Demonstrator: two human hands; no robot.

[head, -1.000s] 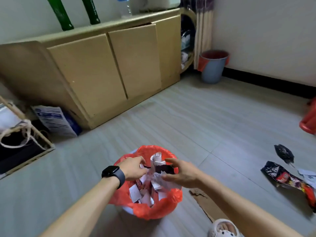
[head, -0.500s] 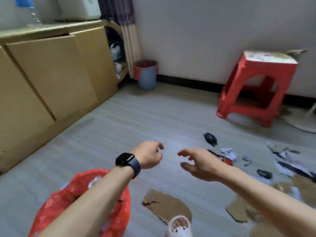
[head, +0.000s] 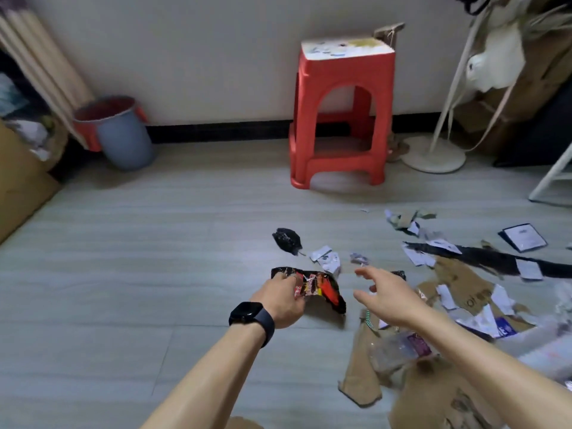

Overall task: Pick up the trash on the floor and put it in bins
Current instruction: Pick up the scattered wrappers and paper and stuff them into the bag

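my left hand (head: pixel 280 300) pinching snack wrapper (head: pixel 322 289) | right hand (head: pixel 387 297) spread, empty | cardboard and paper scraps (head: pixel 458 283) left on floor (head: pixel 154 243) | far from done

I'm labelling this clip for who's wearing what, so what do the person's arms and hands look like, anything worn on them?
The left hand and right hand are both ungloved, and no sleeves show up to the picture's edge. The left wrist carries a smartwatch with a black rounded-square face on a dark band. Nothing shows on the right wrist.
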